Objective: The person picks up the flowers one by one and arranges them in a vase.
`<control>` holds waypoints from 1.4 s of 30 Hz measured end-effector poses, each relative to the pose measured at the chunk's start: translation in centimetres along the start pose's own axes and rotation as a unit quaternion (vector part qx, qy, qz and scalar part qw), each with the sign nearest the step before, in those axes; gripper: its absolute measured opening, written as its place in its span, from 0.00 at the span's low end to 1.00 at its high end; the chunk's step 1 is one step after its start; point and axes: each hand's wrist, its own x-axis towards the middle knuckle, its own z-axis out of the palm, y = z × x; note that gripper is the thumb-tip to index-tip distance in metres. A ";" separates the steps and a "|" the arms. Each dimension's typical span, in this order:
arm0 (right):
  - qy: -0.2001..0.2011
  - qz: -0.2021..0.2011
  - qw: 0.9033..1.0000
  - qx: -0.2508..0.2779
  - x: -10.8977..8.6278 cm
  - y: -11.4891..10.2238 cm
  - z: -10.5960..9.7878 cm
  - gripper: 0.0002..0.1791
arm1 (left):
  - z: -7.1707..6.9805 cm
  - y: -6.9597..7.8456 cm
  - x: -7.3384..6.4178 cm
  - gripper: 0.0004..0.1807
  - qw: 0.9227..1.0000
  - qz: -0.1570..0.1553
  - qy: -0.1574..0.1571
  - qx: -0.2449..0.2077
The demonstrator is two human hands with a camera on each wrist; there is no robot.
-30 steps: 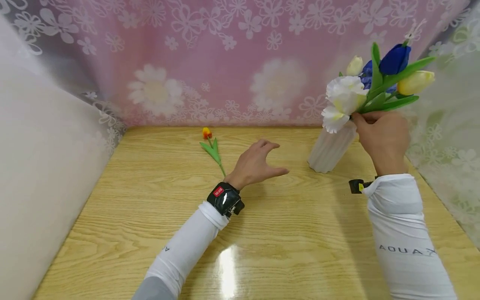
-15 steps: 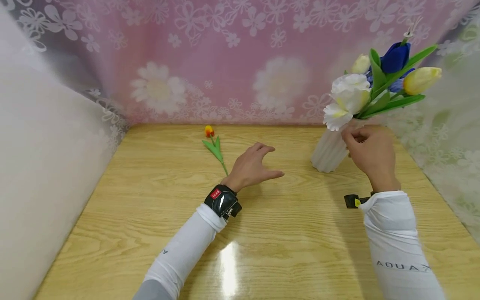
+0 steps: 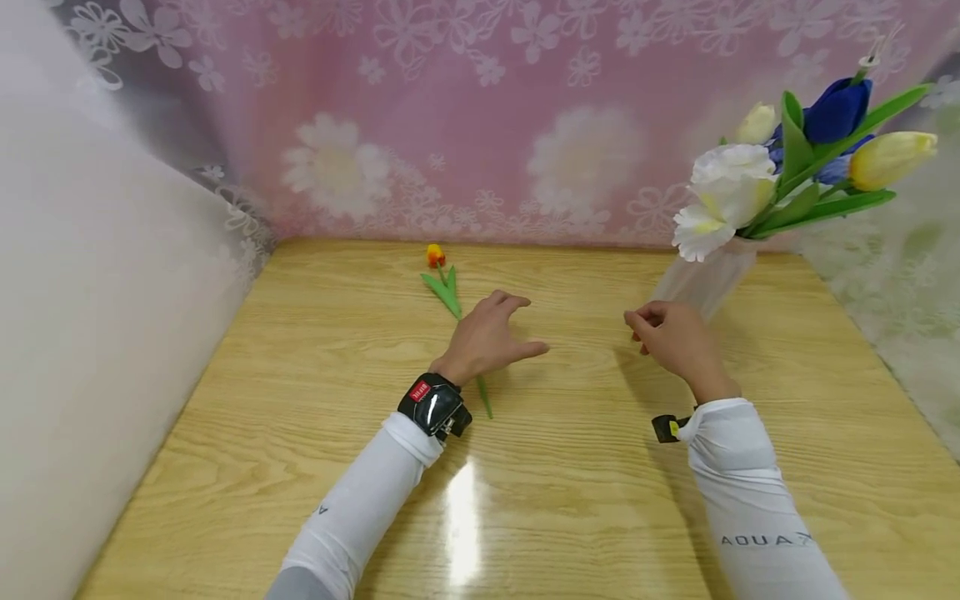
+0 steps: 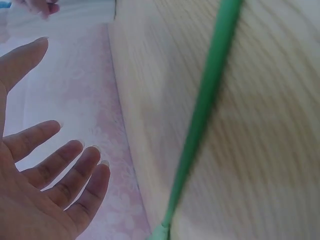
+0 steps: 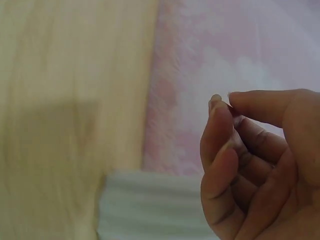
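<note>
A single orange-yellow tulip (image 3: 444, 292) with green leaves lies on the wooden table. My left hand (image 3: 482, 340) hovers over its stem, fingers spread and holding nothing; in the left wrist view the green stem (image 4: 199, 115) runs beside that hand. To the right stands a pale ribbed vase (image 3: 701, 279), filled with white, blue and yellow flowers (image 3: 731, 196). In front of the vase is my right hand (image 3: 678, 343), its fingers loosely bent and thumb tip close to the index finger. Nothing shows between them in the right wrist view, where the vase's ribbed side appears below.
The wooden table (image 3: 360, 467) reaches back to a pink floral curtain (image 3: 465, 125). A plain white surface (image 3: 112, 292) borders the left side, and a pale green floral cloth (image 3: 907, 275) hangs on the right.
My right hand has let go of the flowers in the vase and moved down and left, away from them. My left hand has stayed nearly still; more of the tulip's stem shows below it.
</note>
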 end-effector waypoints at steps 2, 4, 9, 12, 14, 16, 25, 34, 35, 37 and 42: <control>-0.012 -0.002 1.000 0.008 0.4 -0.2 1.0 0.24 | -0.1 -0.4 -0.2 0.41 1.000 -0.004 0.006 0.001; -0.021 -0.007 1.000 0.011 0.7 -0.7 2.0 0.23 | -0.2 -0.7 -0.4 0.41 1.000 -0.011 0.012 0.002; -0.047 -0.017 0.998 0.026 1.5 -2.3 4.3 0.20 | -0.6 -1.5 -0.9 0.41 0.999 -0.034 0.015 0.011; -0.063 -0.020 0.997 0.035 2.0 -3.4 5.6 0.18 | -0.8 -2.1 -1.4 0.41 0.999 -0.048 0.019 0.007; -0.072 -0.020 0.996 0.041 2.2 -4.1 6.4 0.18 | -0.9 -2.5 -1.8 0.41 0.998 -0.058 0.025 0.000; -0.076 -0.022 0.996 0.041 2.4 -4.7 7.2 0.19 | -1.0 -2.9 -2.3 0.41 0.997 -0.068 0.030 -0.005; -0.110 -0.047 0.992 0.040 2.8 -8.0 10.7 0.20 | -1.9 -4.9 -4.2 0.41 0.994 -0.102 0.042 -0.010; -0.135 -0.079 0.988 0.006 2.9 -11.7 13.3 0.22 | -2.8 -6.4 -5.7 0.40 0.991 -0.127 0.033 -0.001; -0.135 -0.076 0.988 0.003 3.0 -12.0 13.5 0.23 | -2.9 -6.5 -5.9 0.40 0.991 -0.130 0.032 0.001; -0.131 -0.070 0.989 -0.006 3.2 -12.5 14.1 0.22 | -3.0 -6.7 -6.1 0.40 0.990 -0.136 0.029 0.006; -0.111 -0.046 0.992 -0.029 3.9 -13.6 15.4 0.17 | -3.2 -7.1 -6.7 0.41 0.989 -0.142 0.032 0.010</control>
